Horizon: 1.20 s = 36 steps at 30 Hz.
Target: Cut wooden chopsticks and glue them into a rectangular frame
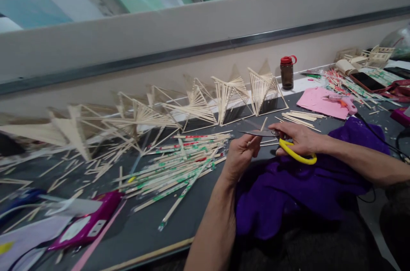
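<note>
Yellow-handled scissors [297,154] are in my right hand [299,136], their blades pointing left toward my left hand. My left hand [242,153] pinches a short wooden stick [264,124], which rises past the blades. Both hands are above a purple cloth [288,194] on my lap. To the left of my left hand lies a pile of chopsticks in printed wrappers [182,164]. Several loose bare sticks [301,117] are on the dark table beyond my right hand.
Stick frameworks [232,91] stand in a row along the wall. A red-capped bottle [287,73] is behind. On the right, a pink glue gun [344,101] rests on a pink sheet [315,99]. A magenta device [88,222] lies at the near left, beside offcuts.
</note>
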Each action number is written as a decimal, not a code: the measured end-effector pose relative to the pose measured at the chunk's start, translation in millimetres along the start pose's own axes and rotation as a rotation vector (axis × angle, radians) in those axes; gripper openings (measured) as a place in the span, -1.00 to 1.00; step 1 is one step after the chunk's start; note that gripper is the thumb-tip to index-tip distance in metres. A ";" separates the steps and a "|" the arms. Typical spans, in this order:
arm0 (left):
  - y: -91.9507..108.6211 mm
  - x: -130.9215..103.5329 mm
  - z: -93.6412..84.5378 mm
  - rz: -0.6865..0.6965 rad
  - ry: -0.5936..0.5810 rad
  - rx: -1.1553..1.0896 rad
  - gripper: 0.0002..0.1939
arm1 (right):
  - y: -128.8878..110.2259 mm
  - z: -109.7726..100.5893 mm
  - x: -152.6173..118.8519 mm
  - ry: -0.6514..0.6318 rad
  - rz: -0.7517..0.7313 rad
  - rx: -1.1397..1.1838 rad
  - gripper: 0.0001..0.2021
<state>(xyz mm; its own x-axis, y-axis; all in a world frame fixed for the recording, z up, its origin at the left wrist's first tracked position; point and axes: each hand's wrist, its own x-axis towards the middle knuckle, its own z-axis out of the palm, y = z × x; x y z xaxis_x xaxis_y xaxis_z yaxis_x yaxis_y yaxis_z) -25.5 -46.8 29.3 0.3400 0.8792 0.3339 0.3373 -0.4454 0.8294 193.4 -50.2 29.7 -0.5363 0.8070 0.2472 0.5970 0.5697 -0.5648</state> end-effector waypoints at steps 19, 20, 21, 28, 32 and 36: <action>-12.2 6.9 10.2 -0.011 0.124 0.210 -0.80 | 7.3 7.2 5.4 0.099 0.098 -0.063 -0.63; -11.9 6.8 11.3 -0.013 0.145 0.219 -0.81 | 5.7 6.9 5.8 0.090 0.119 -0.057 -0.63; -11.6 6.5 12.3 -0.009 0.168 0.240 -0.81 | 4.0 6.6 6.0 0.073 0.140 -0.052 -0.63; -14.5 3.3 14.5 0.059 0.227 0.447 -0.78 | -1.7 7.1 5.4 0.030 0.188 -0.048 -0.45; -18.4 3.4 14.6 0.126 0.225 0.475 -0.76 | 0.3 7.7 4.3 0.045 0.158 -0.056 -0.43; -19.2 3.5 14.4 0.176 0.219 0.488 -0.74 | 0.8 6.5 4.1 0.049 0.154 -0.068 -0.42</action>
<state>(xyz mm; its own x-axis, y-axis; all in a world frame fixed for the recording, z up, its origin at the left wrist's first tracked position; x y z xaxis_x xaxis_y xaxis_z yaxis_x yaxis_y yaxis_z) -18.2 -37.6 8.1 0.2556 0.7759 0.5767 0.6766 -0.5697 0.4665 187.8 -47.5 25.1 -0.4068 0.8912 0.2008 0.7100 0.4467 -0.5444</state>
